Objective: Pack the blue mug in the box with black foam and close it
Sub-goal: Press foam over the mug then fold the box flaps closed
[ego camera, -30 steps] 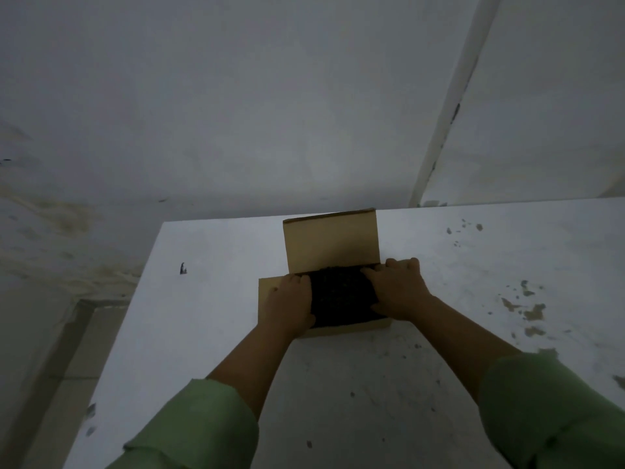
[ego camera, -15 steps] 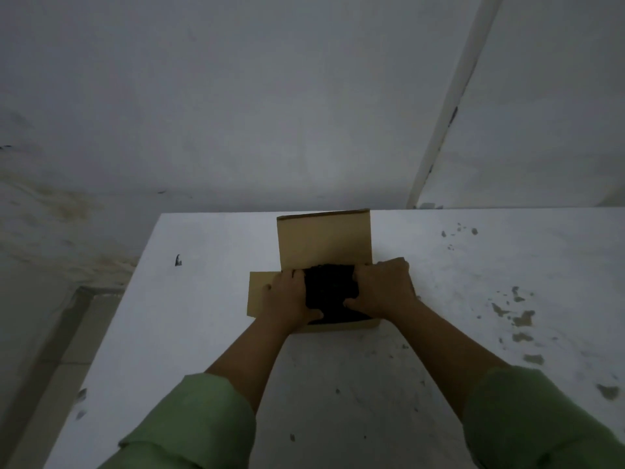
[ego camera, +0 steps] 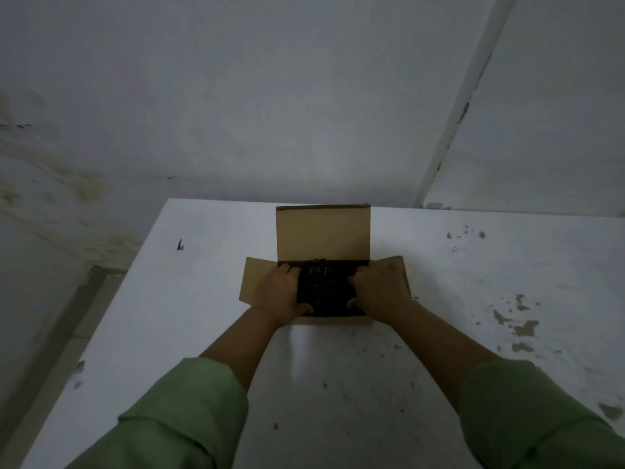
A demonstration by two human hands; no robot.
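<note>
A brown cardboard box [ego camera: 323,231] stands on the white table, its back flap upright and its side flaps folded outward. Black foam [ego camera: 324,291] fills the box's opening. My left hand [ego camera: 279,294] holds the foam's left edge, fingers and thumb curled onto it. My right hand [ego camera: 380,289] grips the right edge the same way, above the right side flap. The blue mug is not visible; the foam and my hands cover the inside of the box.
The white table [ego camera: 176,316] has chipped paint spots [ego camera: 522,328] on the right and a small dark mark [ego camera: 180,244] at the far left. Its left edge drops to the floor. A grey wall rises just behind the box.
My hands have spread slightly apart on the foam, so more of its black surface shows between them. The right side flap now shows under my right hand.
</note>
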